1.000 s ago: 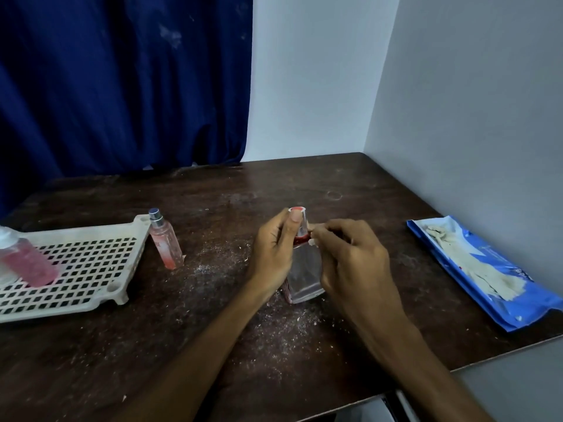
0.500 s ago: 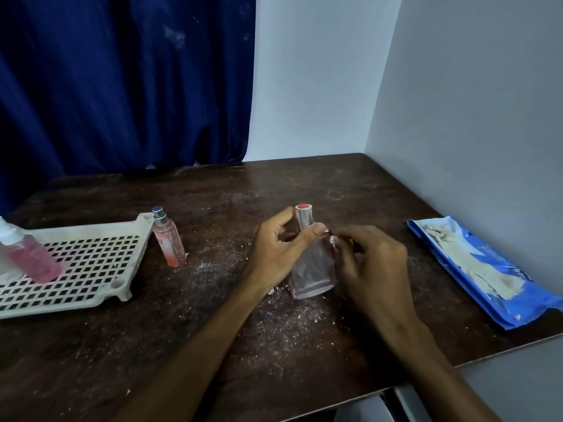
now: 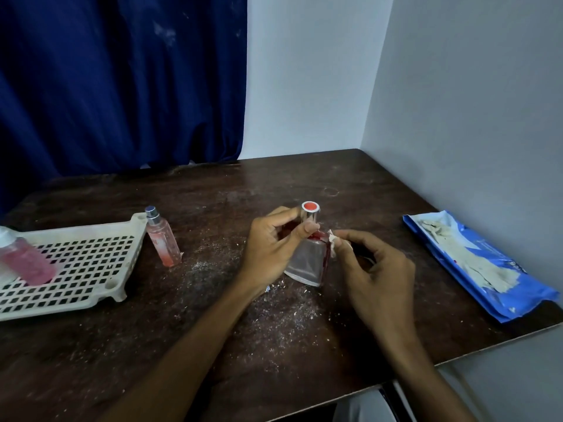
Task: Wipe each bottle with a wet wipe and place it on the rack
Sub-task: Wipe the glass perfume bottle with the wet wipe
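Note:
A clear flat glass bottle [image 3: 307, 264] with a silver cap and red top stands tilted in the middle of the dark wooden table [image 3: 213, 345]. My left hand [image 3: 269, 249] grips its neck and shoulder. My right hand [image 3: 373, 277] pinches a small white wet wipe [image 3: 332, 240] against the bottle's right upper edge. A slim pink bottle [image 3: 161, 239] stands upright beside the white slotted rack [image 3: 79, 269]. Another pink bottle [image 3: 26, 261] with a white cap lies on the rack at the far left.
A blue wet-wipe pack [image 3: 478, 263] lies at the table's right edge, against the grey wall. White crumbs and dust are scattered around the bottle. A dark blue curtain hangs behind the table. The table's front edge runs close below my forearms.
My left fingers slid down off the cap to the bottle's neck, uncovering the red top. My right hand shifted to the bottle's right side with the wipe.

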